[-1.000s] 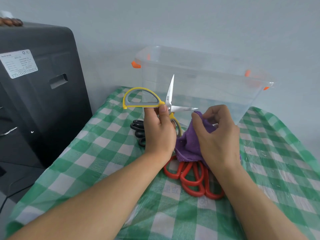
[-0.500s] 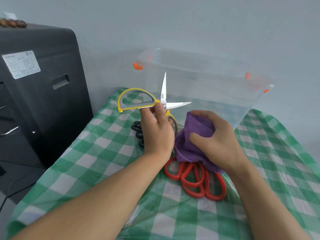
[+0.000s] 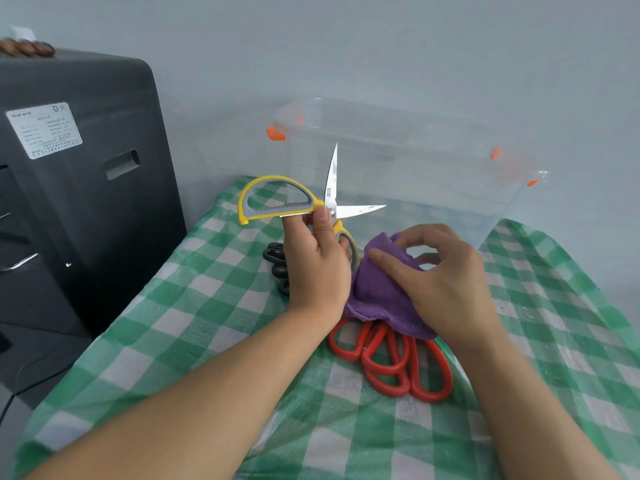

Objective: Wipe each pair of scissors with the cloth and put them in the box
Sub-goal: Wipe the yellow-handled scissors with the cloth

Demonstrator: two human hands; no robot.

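A white label [image 3: 44,130] with rows of small print is stuck on the side of the black machine [image 3: 90,188], but the lettering is too small to read. A tiny stamped mark sits near the pivot on the upright blade of the yellow-handled scissors [image 3: 330,194], also illegible.

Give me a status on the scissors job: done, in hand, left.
Done: nothing visible in the clear box; no scissors show through its walls. In hand: the left hand holds the yellow scissors with blades spread, and the right hand grips the purple cloth, off the blades. Left: the red scissors and the black scissors lie on the checked tablecloth.
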